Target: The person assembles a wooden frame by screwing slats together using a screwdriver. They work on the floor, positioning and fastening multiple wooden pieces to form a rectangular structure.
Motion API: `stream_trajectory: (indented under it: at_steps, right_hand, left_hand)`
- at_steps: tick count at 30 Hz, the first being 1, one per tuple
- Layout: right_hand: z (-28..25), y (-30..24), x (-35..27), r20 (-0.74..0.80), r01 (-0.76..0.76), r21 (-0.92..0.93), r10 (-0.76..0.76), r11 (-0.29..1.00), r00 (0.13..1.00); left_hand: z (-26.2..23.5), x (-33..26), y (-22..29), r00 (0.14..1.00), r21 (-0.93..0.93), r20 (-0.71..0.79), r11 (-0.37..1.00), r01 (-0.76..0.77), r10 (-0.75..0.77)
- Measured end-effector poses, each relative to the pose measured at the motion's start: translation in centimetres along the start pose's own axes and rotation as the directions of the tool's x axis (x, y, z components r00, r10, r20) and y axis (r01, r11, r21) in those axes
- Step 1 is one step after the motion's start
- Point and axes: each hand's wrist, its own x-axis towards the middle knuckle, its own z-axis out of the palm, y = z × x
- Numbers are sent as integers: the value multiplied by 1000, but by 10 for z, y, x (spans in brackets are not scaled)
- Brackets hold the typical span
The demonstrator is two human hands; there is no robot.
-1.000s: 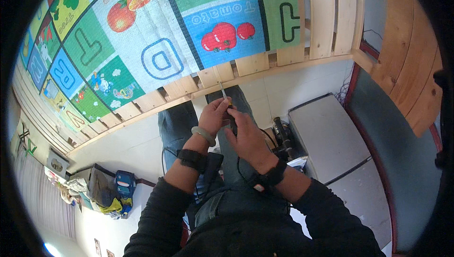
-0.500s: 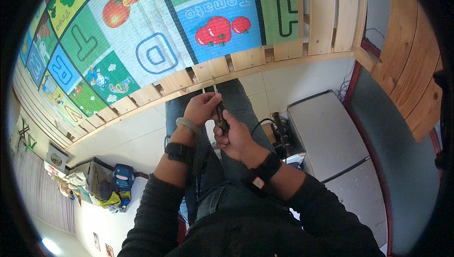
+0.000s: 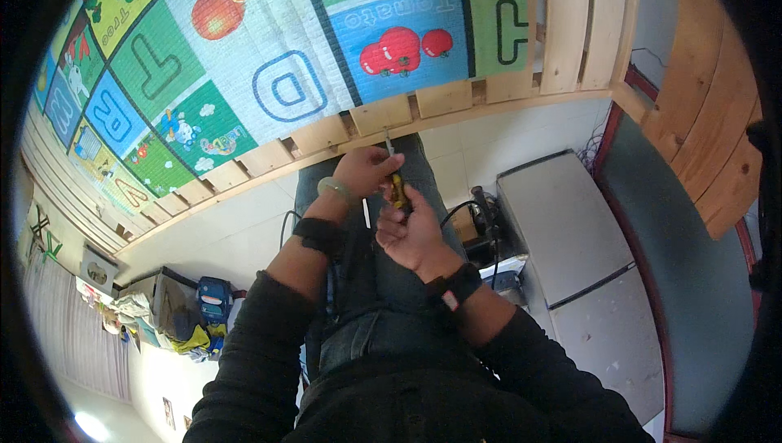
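Two hands meet over the person's lap, and together they hold a small yellow-handled screwdriver [image 3: 396, 186] whose thin metal shaft points up toward the wooden slat frame [image 3: 383, 114] just beyond the grip. The left hand [image 3: 364, 171] is curled shut around the upper part of the tool, near where handle meets shaft; the right hand [image 3: 411, 227] sits just below and a little to the right of it, its fingers [image 3: 401, 198] bent in against the lower end of the handle. Whether the right hand truly clamps the handle or only steadies it I cannot tell, since the palm hides the contact. Compared with a second ago, both hands have travelled up and away from the body: they then sat lower over the thighs, and now the tool's tip nearly touches the edge of the frame. That suggests the tool is being brought to bear on the wood rather than merely handled. Above the grip, past the frame, lies a colourful play mat [image 3: 277, 52] with letters and fruit. To the right of the grip, on the floor, rests a grey flat case [image 3: 562, 223], with dark cables [image 3: 476, 215] between it and the hands.
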Motion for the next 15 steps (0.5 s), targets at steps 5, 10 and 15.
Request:
stream_trajectory:
  at_steps: [5,10,15]
  right_hand:
    - [-1,-18,-6,209,-103,309,38,946,977]
    - [13,-19,-3,-27,67,-344,-81,937,996]
    - [41,-22,-2,145,-294,-780,-617,-553,774]
  left_hand:
    - [10,5,15,962,381,-206,921,-88,177]
    - [-4,10,8,999,129,-45,992,-4,10]
    - [-6,3,-5,987,-408,159,908,91,-27]
